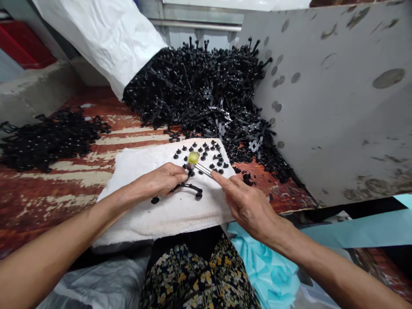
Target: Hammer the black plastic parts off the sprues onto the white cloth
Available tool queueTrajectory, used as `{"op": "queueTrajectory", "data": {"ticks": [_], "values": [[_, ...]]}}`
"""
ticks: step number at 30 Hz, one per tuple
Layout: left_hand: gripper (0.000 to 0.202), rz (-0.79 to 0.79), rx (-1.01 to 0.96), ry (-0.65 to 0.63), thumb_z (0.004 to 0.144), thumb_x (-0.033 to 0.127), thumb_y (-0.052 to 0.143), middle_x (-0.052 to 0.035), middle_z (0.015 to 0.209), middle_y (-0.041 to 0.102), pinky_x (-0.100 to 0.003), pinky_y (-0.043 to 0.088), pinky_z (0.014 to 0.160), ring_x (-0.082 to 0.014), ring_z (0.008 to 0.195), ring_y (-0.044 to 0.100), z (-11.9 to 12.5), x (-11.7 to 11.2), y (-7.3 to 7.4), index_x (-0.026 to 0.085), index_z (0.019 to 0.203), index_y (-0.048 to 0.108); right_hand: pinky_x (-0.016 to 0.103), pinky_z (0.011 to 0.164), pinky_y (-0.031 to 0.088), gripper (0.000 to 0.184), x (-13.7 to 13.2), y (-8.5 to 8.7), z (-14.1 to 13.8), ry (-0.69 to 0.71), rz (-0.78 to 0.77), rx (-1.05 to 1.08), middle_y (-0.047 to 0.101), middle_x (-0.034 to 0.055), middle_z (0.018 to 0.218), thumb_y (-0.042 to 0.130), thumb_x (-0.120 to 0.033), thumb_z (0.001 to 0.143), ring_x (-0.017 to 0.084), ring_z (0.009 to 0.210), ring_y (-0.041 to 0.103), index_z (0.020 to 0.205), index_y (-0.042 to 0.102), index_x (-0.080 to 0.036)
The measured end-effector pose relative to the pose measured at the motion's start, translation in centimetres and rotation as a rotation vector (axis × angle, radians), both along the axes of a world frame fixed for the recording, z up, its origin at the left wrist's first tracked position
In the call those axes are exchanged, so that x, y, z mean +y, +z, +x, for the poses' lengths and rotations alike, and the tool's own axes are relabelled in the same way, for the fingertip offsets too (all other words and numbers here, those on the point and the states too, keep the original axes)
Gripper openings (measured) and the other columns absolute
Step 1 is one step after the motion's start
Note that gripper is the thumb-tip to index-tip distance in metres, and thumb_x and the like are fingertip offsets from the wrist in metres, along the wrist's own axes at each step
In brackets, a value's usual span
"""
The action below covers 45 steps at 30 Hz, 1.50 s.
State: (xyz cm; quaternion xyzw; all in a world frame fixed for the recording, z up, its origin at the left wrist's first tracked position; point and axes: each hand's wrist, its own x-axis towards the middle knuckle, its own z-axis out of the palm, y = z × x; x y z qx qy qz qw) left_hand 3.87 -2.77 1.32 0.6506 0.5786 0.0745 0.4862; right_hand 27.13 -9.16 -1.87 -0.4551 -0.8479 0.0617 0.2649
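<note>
Over a white cloth-covered pad (128, 219), my left hand (164, 178) is closed on a jointed black plastic part (191, 187) with round ends. My right hand (243, 197) is wrapped round the metal handle of a small hammer (193, 158) with a yellowish head. The hammer head is at the end of the black part, just beyond my left fingertips; whether they touch is unclear. Several small black plugs (219, 163) with round flanges stand on the pad around and behind the hammer. One round black end (155, 200) shows near my left wrist.
A large heap of black plastic parts (199, 86) spills from a white sack (106, 38) at the back. A smaller black pile (51, 137) lies left on the worn red tabletop (80, 184). A spotted grey board (334, 103) stands at right. Turquoise sheeting (267, 266) hangs below.
</note>
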Motion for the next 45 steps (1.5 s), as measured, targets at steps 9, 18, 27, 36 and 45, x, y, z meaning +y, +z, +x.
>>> {"op": "queueTrajectory", "data": {"ticks": [9,18,27,36,45], "values": [[0.031,0.05,-0.028,-0.025,0.075,0.038,0.053,0.0053,0.043,0.036,-0.022,0.021,0.039,-0.0083,0.039,0.029,-0.3,-0.1,-0.8,0.021,0.053,0.04,0.031,0.064,0.057,0.062,-0.5,0.9,-0.4,0.012,0.05,0.137,0.067,0.0068,0.091,0.039,-0.004,0.089,0.018,0.07,0.062,0.146,0.046,-0.026],[0.031,0.06,-0.045,-0.018,0.073,0.038,0.055,0.0052,0.043,0.036,-0.022,0.02,0.039,-0.008,0.04,0.028,-0.3,0.0,-0.6,0.021,0.052,0.04,0.039,0.084,0.059,0.06,-0.3,2.1,-0.5,0.001,0.068,0.273,0.071,0.008,0.115,0.042,-0.004,0.089,0.022,0.095,0.068,0.144,0.049,-0.027],[0.031,0.047,-0.015,-0.096,0.074,0.042,0.055,0.0055,0.048,0.034,-0.021,0.021,0.04,-0.0083,0.043,0.028,-1.0,0.5,-0.7,0.021,0.055,0.041,0.04,0.095,0.056,0.052,-0.9,-1.4,-0.1,-0.048,-0.107,0.422,0.067,0.01,0.131,0.045,-0.008,0.093,0.021,0.111,0.068,0.141,0.053,-0.025],[0.033,0.148,0.01,-0.28,0.077,0.04,0.053,0.0033,0.049,0.038,-0.022,0.022,0.043,-0.0093,0.045,0.031,-1.5,1.6,0.1,0.02,0.053,0.044,0.039,0.094,0.056,0.052,-0.5,-1.0,0.1,0.001,-0.141,0.363,0.071,0.0124,0.122,0.045,-0.005,0.091,0.023,0.11,0.068,0.139,0.055,-0.021],[0.029,0.111,0.06,-0.206,0.074,0.034,0.055,0.0039,0.047,0.035,-0.023,0.021,0.041,-0.0093,0.044,0.028,-0.8,1.6,0.5,0.021,0.05,0.044,0.033,0.059,0.056,0.054,-0.2,-0.1,0.0,-0.006,-0.035,0.026,0.067,0.009,0.086,0.038,-0.005,0.089,0.02,0.068,0.063,0.14,0.054,-0.017]]}}
